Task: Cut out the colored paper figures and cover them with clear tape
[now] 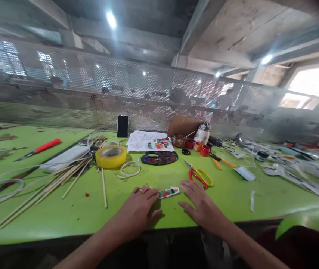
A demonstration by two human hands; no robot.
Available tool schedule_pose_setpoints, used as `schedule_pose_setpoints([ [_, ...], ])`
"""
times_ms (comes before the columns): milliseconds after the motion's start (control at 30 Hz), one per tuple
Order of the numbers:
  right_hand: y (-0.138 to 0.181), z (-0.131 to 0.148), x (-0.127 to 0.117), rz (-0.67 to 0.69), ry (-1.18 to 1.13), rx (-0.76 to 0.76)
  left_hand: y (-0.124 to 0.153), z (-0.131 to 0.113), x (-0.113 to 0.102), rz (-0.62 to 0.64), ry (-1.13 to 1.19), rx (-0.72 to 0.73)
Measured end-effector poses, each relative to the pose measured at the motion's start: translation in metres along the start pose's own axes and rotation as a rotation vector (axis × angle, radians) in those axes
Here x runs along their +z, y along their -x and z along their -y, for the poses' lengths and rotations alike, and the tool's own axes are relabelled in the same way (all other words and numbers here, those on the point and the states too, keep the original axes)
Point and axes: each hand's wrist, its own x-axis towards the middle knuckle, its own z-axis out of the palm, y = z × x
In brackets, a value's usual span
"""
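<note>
A small painted paper cutout in red, green and black with a white margin lies flat on the green tabletop. My left hand rests at its left end, fingertips touching or covering that edge, thumb apart from the fingers. Just off the cutout's right end, my right hand lies with its fingers stretched out and nothing in it. Scissors with red and yellow handles lie beyond the right hand's fingers. Behind the cutout sits a dark paint palette, with drawing sheets carrying more painted cutouts behind it.
Yellow tape, a coil of white cord and bamboo sticks lie to the left. Farther left is a red-handled knife. Paint jars stand at the back right. A phone leans against the mesh partition.
</note>
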Motion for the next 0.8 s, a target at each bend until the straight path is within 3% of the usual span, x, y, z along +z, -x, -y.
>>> schedule_pose_setpoints([
  [200,-0.008,0.015,0.000,0.146,-0.038,-0.079,0.001,-0.003,0.000,0.007,-0.020,-0.001],
  [467,0.009,-0.007,-0.007,0.114,-0.054,0.030,-0.007,0.004,-0.001,0.012,0.073,-0.027],
  [667,-0.050,-0.023,-0.014,0.121,-0.052,0.052,-0.014,0.022,0.004,-0.103,0.384,-0.229],
  [800,-0.095,-0.037,-0.003,0.221,-0.093,0.045,-0.010,0.026,0.010,-0.198,0.466,-0.281],
])
